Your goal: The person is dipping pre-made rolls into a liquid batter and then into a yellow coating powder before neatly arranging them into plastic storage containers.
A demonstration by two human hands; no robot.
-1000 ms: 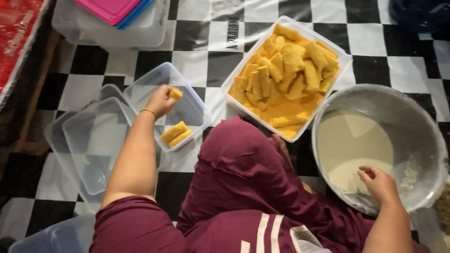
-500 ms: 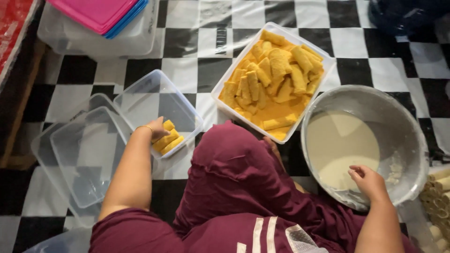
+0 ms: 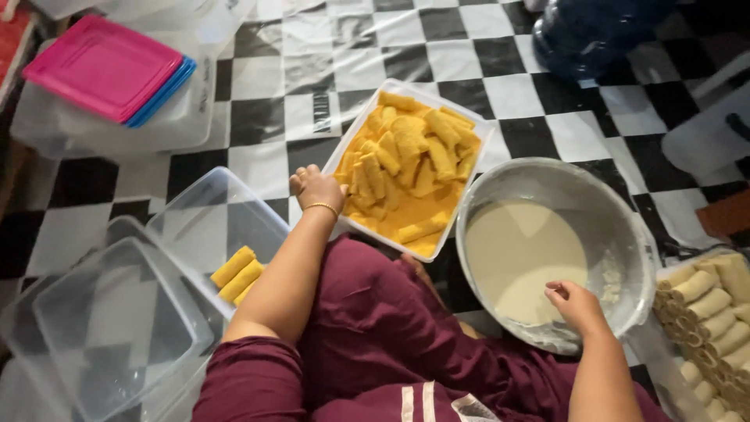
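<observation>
My left hand (image 3: 315, 187) hovers at the near left edge of a white square tray (image 3: 472, 124) filled with yellow breadcrumbs and several crumbed rolls (image 3: 406, 156); its fingers are curled and I see nothing in them. Three crumbed rolls (image 3: 237, 273) lie in a clear plastic container (image 3: 211, 215) beside my left arm. My right hand (image 3: 574, 303) rests on the near rim of a round metal bowl (image 3: 617, 211) holding pale batter (image 3: 519, 254), fingers loosely bent.
Stacked empty clear containers (image 3: 109, 328) sit at the near left. Pink and blue lids (image 3: 105, 69) top a clear box at the far left. Uncoated pale rolls (image 3: 715, 305) fill a tray at the right. A dark blue jug (image 3: 594, 31) stands at the back.
My left hand set a crumbed roll down in the clear container, then moved right to the breadcrumb tray. The view tilted, showing more of the floor ahead. My right hand stayed on the bowl.
</observation>
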